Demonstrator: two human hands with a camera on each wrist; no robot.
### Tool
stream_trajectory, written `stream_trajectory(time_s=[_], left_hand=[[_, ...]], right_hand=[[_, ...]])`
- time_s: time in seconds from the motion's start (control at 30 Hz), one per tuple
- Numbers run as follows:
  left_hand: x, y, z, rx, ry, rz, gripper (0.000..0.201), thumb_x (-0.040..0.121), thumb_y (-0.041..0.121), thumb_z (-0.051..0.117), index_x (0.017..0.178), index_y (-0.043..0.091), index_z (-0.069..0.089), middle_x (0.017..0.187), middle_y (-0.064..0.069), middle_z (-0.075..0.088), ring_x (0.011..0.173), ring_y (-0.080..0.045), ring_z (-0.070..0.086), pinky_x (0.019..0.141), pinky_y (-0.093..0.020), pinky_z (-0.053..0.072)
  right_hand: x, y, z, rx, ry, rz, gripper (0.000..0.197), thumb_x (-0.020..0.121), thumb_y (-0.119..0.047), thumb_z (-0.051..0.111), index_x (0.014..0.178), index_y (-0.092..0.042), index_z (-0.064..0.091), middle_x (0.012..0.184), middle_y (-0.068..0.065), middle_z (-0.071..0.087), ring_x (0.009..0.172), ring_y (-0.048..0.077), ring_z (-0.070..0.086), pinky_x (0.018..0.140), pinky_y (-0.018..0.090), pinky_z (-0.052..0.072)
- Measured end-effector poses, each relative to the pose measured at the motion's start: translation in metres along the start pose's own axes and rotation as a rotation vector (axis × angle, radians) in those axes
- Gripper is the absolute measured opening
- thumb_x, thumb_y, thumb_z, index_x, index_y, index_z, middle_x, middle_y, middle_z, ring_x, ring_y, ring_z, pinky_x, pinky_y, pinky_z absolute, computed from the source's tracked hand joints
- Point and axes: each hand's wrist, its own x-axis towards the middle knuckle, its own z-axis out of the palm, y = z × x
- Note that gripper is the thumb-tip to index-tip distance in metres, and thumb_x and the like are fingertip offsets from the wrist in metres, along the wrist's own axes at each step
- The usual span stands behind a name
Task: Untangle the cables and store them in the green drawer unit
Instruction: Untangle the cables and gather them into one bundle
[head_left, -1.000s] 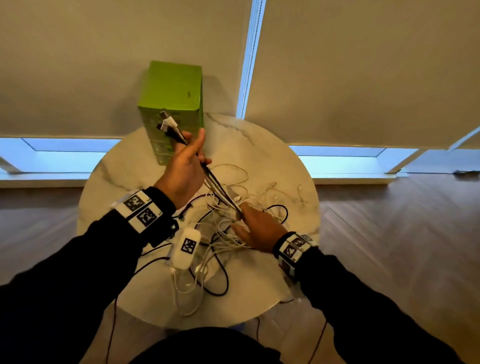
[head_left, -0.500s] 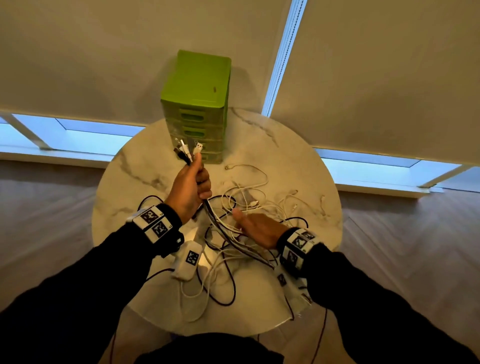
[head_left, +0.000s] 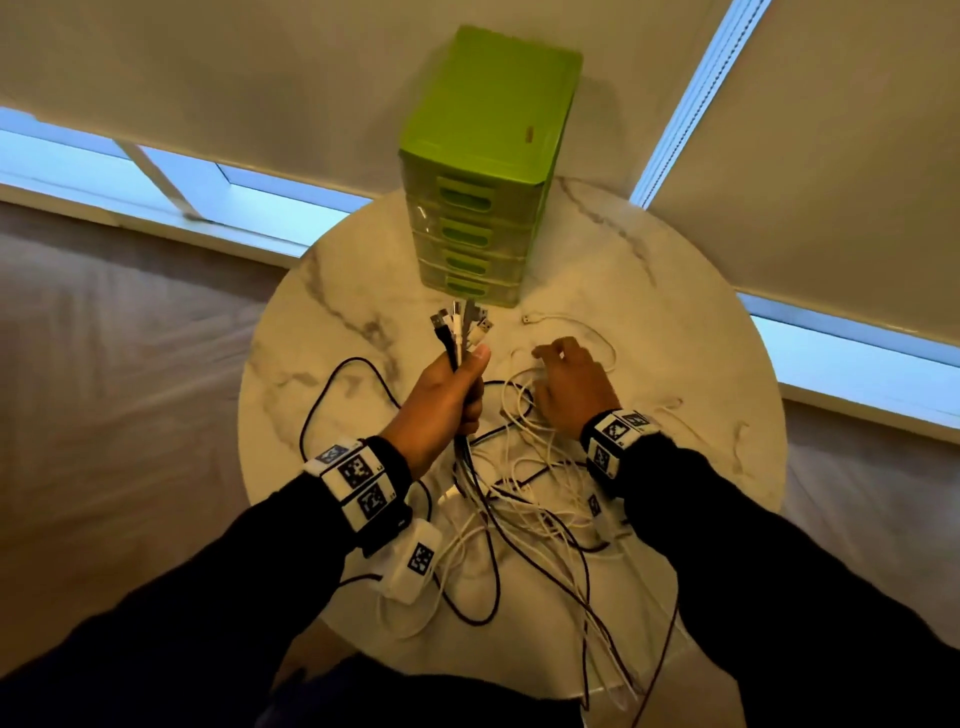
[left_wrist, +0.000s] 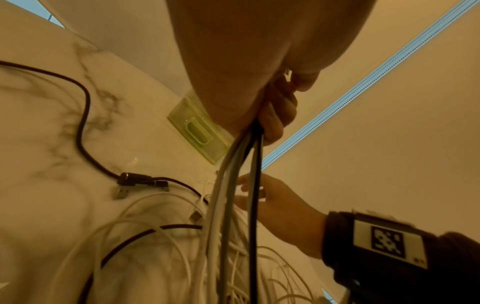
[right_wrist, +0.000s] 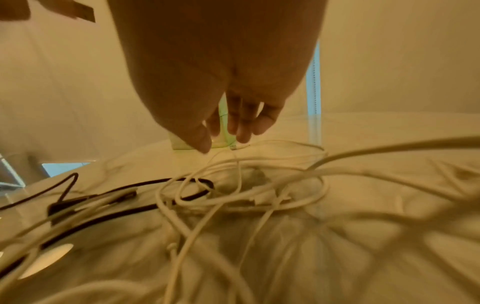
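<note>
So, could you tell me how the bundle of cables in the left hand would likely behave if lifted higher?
The bundle of cables hangs limp below the left hand, so it is probably floppy. Its strands run into the tangled pile on the table, so lifting would likely drag that along.

Round white marble table (head_left: 675, 332), pale roller blinds (head_left: 831, 156), window strip (head_left: 270, 208), wooden floor (head_left: 104, 364)

Dim room, seen from my head camera: cool blue daylight leaks under the drawn beige roller blinds (head_left: 810, 156), and straight lines bow at the frame edges. Both wrist views are tinted warm yellow. My right hand (right_wrist: 221, 82) and the near white cables (right_wrist: 233, 257) are blurred.
</note>
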Motion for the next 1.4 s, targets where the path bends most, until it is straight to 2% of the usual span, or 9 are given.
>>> stream_trajectory(time_s=[0.13, 0.3, 0.47, 0.67, 0.8, 0.97, 1.3, 1.37, 1.4], left_hand=[[-0.002, -0.003, -0.005, 0.029, -0.008, 0.007, 0.033, 0.106, 0.036, 0.047, 0.08, 0.021, 0.034, 0.066, 0.004, 0.026, 0.052, -0.011, 0.023, 0.049, -0.025, 0.023], [-0.005, -0.004, -0.007, 0.038, 0.005, 0.009, 0.03, 0.107, 0.035, 0.045, 0.081, 0.022, 0.035, 0.066, 0.005, 0.026, 0.052, -0.009, 0.023, 0.048, -0.022, 0.027], [0.001, -0.003, -0.001, -0.03, 0.06, 0.024, 0.029, 0.106, 0.039, 0.045, 0.084, 0.023, 0.035, 0.062, 0.009, 0.028, 0.051, -0.008, 0.022, 0.048, -0.022, 0.023], [0.004, 0.008, 0.016, -0.219, 0.017, -0.072, 0.047, 0.101, 0.059, 0.039, 0.095, 0.015, 0.055, 0.061, 0.006, 0.018, 0.05, -0.009, 0.014, 0.046, -0.024, 0.015], [-0.001, 0.01, 0.023, -0.133, 0.01, 0.016, 0.03, 0.105, 0.037, 0.049, 0.108, 0.01, 0.061, 0.055, 0.008, 0.024, 0.044, -0.007, 0.023, 0.044, -0.021, 0.022], [-0.026, 0.014, 0.026, 0.122, -0.142, 0.106, 0.029, 0.107, 0.021, 0.046, 0.123, 0.006, 0.064, 0.046, 0.015, 0.049, 0.043, 0.001, 0.041, 0.048, -0.014, 0.035], [-0.063, 0.014, -0.006, 0.565, -0.433, 0.153, 0.027, 0.104, 0.027, 0.053, 0.115, 0.014, 0.073, 0.048, 0.008, 0.053, 0.051, -0.006, 0.031, 0.052, -0.023, 0.03], [-0.071, 0.017, -0.006, 0.639, -0.481, 0.172, 0.026, 0.105, 0.02, 0.05, 0.117, 0.009, 0.071, 0.085, 0.009, 0.062, 0.057, 0.004, 0.064, 0.053, -0.011, 0.036], [-0.075, 0.018, -0.006, 0.648, -0.498, 0.185, 0.025, 0.105, 0.018, 0.049, 0.119, 0.011, 0.068, 0.091, 0.017, 0.053, 0.093, 0.014, 0.038, 0.056, -0.007, 0.039]], right_hand=[[0.031, -0.003, -0.003, 0.078, -0.193, 0.163, 0.067, 0.099, -0.037, 0.049, 0.157, -0.019, 0.02, 0.151, 0.014, 0.043, 0.134, 0.037, 0.044, 0.109, 0.047, 0.033], [0.046, -0.011, -0.023, 0.405, -0.145, 0.124, 0.044, 0.098, -0.054, 0.048, 0.128, -0.023, 0.056, 0.123, 0.008, 0.065, 0.112, 0.03, 0.061, 0.1, 0.042, 0.045], [0.021, -0.031, -0.078, 0.845, -0.118, -0.085, 0.02, 0.1, -0.024, 0.059, 0.105, -0.005, 0.061, 0.081, 0.004, 0.068, 0.073, 0.016, 0.064, 0.079, 0.035, 0.053], [-0.042, -0.047, -0.11, 0.983, -0.247, -0.29, 0.024, 0.1, -0.007, 0.056, 0.121, -0.002, 0.046, 0.092, 0.012, 0.073, 0.09, 0.014, 0.069, 0.084, 0.023, 0.051], [-0.075, -0.041, -0.089, 0.941, -0.376, -0.265, 0.023, 0.099, -0.008, 0.059, 0.117, -0.003, 0.046, 0.098, 0.01, 0.075, 0.099, 0.022, 0.07, 0.098, 0.043, 0.052], [-0.102, -0.036, -0.08, 0.954, -0.201, -0.137, 0.041, 0.087, -0.006, 0.057, 0.126, -0.005, 0.048, 0.121, 0.011, 0.066, 0.118, 0.022, 0.062, 0.089, 0.026, 0.051], [-0.103, -0.07, -0.099, 1.259, -0.001, 0.16, 0.024, 0.1, -0.022, 0.058, 0.12, -0.009, 0.058, 0.104, 0.009, 0.072, 0.089, 0.02, 0.068, 0.093, 0.044, 0.053], [-0.105, -0.077, -0.098, 1.28, -0.005, 0.145, 0.027, 0.095, -0.014, 0.066, 0.119, -0.008, 0.056, 0.104, 0.015, 0.074, 0.089, 0.02, 0.07, 0.086, 0.039, 0.054], [-0.107, -0.081, -0.099, 1.303, 0.003, 0.122, 0.028, 0.093, -0.011, 0.067, 0.119, -0.008, 0.057, 0.102, 0.016, 0.075, 0.089, 0.02, 0.071, 0.082, 0.034, 0.055]])
